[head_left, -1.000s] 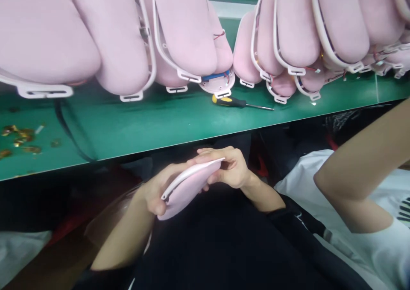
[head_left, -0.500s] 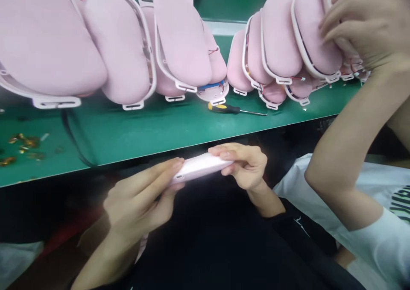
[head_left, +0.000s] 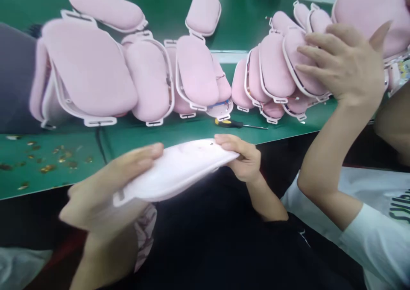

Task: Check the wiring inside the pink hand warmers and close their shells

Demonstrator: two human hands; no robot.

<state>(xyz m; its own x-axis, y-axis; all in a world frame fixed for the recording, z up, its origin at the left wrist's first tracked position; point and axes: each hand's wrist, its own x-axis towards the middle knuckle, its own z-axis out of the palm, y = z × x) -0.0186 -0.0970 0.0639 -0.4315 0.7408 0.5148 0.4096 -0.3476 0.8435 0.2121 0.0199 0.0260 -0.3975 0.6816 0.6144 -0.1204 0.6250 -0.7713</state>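
Note:
A pale pink-white, flat oval pad (head_left: 182, 166) with a slotted tab at its near left end is held in the air in front of my chest, close to the bench edge. My left hand (head_left: 109, 187) is closed on its left end, fingers on top and the rest partly blurred. At the other end, my right hand (head_left: 241, 155) grips the corner between thumb and fingers. The pad is tilted, with its pale side up and its rim toward me. Its underside is hidden.
Rows of pink padded units (head_left: 92, 68) with white slotted rims lie overlapping on the green bench (head_left: 141, 136). A yellow-black screwdriver (head_left: 235, 124) rests near the edge, with scattered brass-coloured pieces (head_left: 48, 168) at left. A co-worker's hand (head_left: 352, 63) reaches over the right-hand pile.
The pad between my hands has turned, so more of its broad face shows. My left hand has shifted left. The co-worker's hand has spread its fingers, and the view takes in more bench.

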